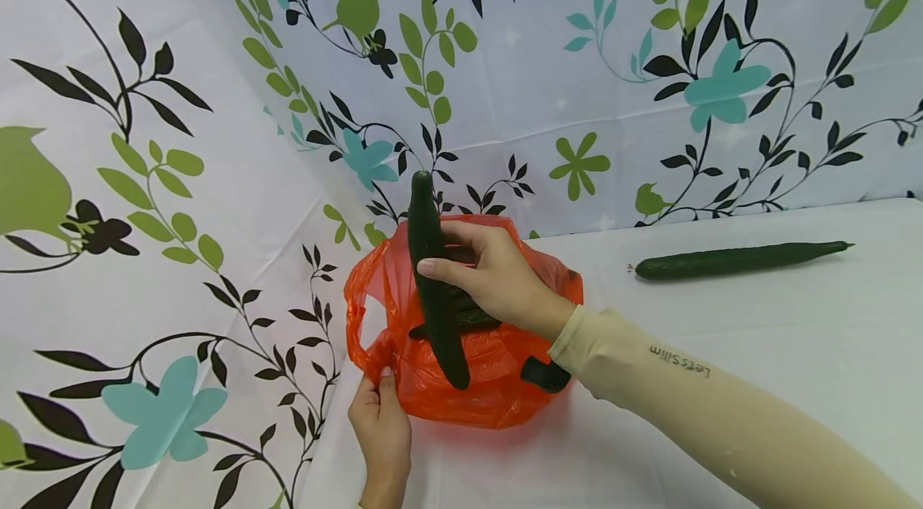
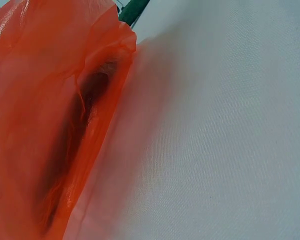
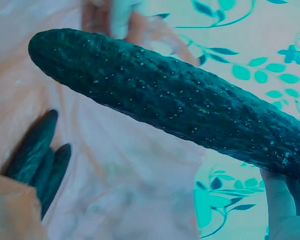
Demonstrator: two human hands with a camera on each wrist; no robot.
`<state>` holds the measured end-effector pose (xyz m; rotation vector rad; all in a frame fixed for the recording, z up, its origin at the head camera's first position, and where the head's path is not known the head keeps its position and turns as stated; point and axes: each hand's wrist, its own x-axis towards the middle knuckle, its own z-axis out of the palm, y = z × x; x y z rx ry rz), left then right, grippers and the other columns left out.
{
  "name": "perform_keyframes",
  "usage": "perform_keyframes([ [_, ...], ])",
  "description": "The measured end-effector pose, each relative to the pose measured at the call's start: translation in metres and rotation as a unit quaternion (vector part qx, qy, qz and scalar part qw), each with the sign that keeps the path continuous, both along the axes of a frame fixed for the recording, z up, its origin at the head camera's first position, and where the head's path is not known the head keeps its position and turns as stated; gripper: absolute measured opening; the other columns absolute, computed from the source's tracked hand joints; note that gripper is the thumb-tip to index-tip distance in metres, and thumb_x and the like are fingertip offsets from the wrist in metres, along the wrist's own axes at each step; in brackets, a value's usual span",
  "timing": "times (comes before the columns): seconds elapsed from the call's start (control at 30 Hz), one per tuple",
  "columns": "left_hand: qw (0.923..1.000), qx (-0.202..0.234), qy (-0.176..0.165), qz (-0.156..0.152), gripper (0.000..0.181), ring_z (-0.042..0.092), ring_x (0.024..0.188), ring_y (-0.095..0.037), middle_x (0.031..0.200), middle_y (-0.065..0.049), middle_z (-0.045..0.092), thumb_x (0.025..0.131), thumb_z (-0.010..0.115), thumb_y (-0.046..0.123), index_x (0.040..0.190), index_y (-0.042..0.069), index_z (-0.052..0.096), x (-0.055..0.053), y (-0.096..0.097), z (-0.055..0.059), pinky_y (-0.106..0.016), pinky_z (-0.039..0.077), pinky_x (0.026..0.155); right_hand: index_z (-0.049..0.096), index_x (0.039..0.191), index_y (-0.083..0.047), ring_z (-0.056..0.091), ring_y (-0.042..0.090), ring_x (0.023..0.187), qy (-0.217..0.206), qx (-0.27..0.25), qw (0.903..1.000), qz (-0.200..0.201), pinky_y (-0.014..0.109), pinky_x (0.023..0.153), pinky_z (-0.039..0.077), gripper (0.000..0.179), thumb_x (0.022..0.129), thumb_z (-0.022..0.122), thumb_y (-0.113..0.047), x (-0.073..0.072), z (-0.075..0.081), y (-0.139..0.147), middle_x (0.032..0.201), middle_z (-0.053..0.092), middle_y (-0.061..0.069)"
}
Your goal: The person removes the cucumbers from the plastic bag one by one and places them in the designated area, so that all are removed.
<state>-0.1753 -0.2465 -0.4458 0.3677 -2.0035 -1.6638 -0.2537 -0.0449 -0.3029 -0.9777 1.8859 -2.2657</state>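
My right hand (image 1: 497, 276) holds a long dark green cucumber (image 1: 437, 309) over the mouth of an orange-red plastic bag (image 1: 469, 401). Thumb and fingers grip the cucumber's sides, and it stands nearly upright, leaning a little. Its bumpy skin fills much of the right wrist view, with the cucumber (image 3: 160, 95) lying across. My left hand (image 1: 382, 433) pinches the bag's near left edge by the handle loop. More cucumbers (image 3: 32, 150) lie inside the bag. In the left wrist view a dark long shape shows through the bag's thin side (image 2: 20, 125); the left fingers are out of that view.
Another cucumber (image 1: 743, 260) lies on the white-covered table (image 1: 793, 349) to the right, roughly sideways. A patterned cloth (image 1: 505, 92) with leaves and birds hangs behind and along the left. A small dark object (image 1: 544, 374) shows under the right wrist, beside the bag.
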Motion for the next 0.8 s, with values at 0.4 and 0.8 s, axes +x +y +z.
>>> perform_keyframes([
  [0.4, 0.9999, 0.002, 0.011, -0.01, 0.036, 0.063, 0.117, -0.026, 0.132, -0.017, 0.063, 0.109, 0.046, 0.01, 0.138, -0.007, 0.056, -0.001, 0.002, -0.003, -0.025, 0.053, 0.091, 0.062, 0.132, -0.001, 0.066, 0.034, 0.11, -0.024, -0.084, 0.9957, 0.03, 0.045, 0.098, 0.054, 0.032, 0.1, 0.063, -0.003, 0.021, 0.035, 0.027, 0.122, 0.066, 0.017],
  [0.8, 0.9998, -0.018, 0.001, 0.004, 0.034, 0.064, 0.107, -0.022, 0.126, -0.023, 0.064, 0.108, 0.047, 0.007, 0.134, -0.01, 0.058, 0.002, 0.004, 0.0, -0.013, 0.052, 0.086, 0.059, 0.133, 0.001, 0.062, 0.037, 0.118, 0.007, -0.093, 0.9956, -0.005, 0.048, 0.101, 0.051, 0.038, 0.099, 0.067, -0.014, 0.024, 0.055, 0.092, 0.127, 0.064, 0.02],
])
